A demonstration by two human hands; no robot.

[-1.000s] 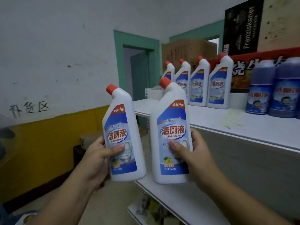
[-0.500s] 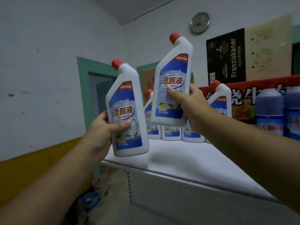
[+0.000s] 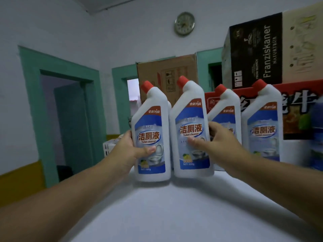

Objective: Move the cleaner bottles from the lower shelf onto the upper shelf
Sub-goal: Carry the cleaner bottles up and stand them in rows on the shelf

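Upper shelf (image 3: 174, 215): white and flat, filling the near foreground from 4 to 8 o'clock; both forearms reach across it.
Left hand (image 3: 129, 151): its grip is wrapped around the left cleaner bottle (image 3: 151, 137), thumb across the lower front label, fingers hidden behind the bottle's 9 o'clock side.
Right hand (image 3: 215, 145): its grip clasps the right cleaner bottle (image 3: 191, 131), thumb on the front label, fingers curled round the 3 o'clock side.
Held bottles: both white with red caps and blue labels, upright, side by side and almost touching; their bases sit at the shelf top near the centre, though whether they rest fully on it cannot be told.
Row bottles: two more of the same kind stand on the shelf at 3 o'clock of the held pair, one (image 3: 225, 109) partly hidden by the right hand, the other (image 3: 264, 123) in clear sight.
Purple bottle (image 3: 317, 137): blurred, at the far 3 o'clock edge.
Red carton (image 3: 297, 105): behind the row, with large white characters.
Black box (image 3: 253, 51): stacked above the red carton at 2 o'clock.
Brown cardboard box (image 3: 167, 75): directly behind the held bottles at 12 o'clock.
White crate (image 3: 110, 145): just past the left hand at 9 o'clock.
Green door frame (image 3: 31, 102): in the wall at 9 o'clock.
Wall clock (image 3: 184, 23): high at 12 o'clock.
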